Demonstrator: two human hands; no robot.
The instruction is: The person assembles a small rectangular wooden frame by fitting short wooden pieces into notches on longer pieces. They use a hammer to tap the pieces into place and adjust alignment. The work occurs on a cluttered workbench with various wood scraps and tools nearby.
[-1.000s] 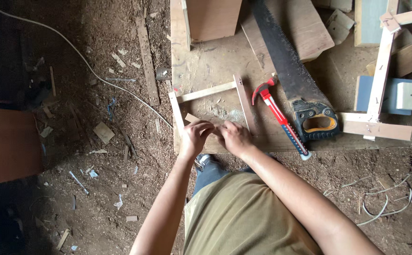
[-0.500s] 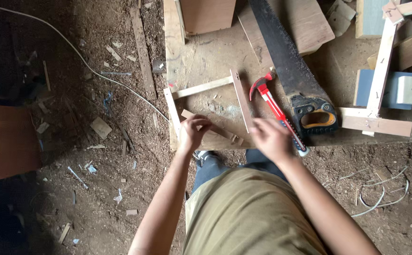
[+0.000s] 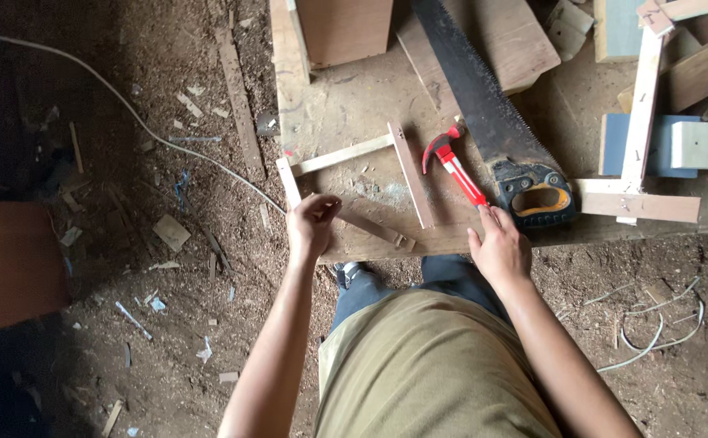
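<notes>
The left hand point(image 3: 312, 227) is pinching the near corner of the thin wooden frame point(image 3: 354, 182) on the workbench point(image 3: 346, 105). The right hand point(image 3: 497, 247), fingers loose and holding nothing, is reaching the red hammer point(image 3: 454, 165) beside the handsaw point(image 3: 492, 113). Gripping the handle low while pressing the frame flat should be keeping the strips aligned.
</notes>
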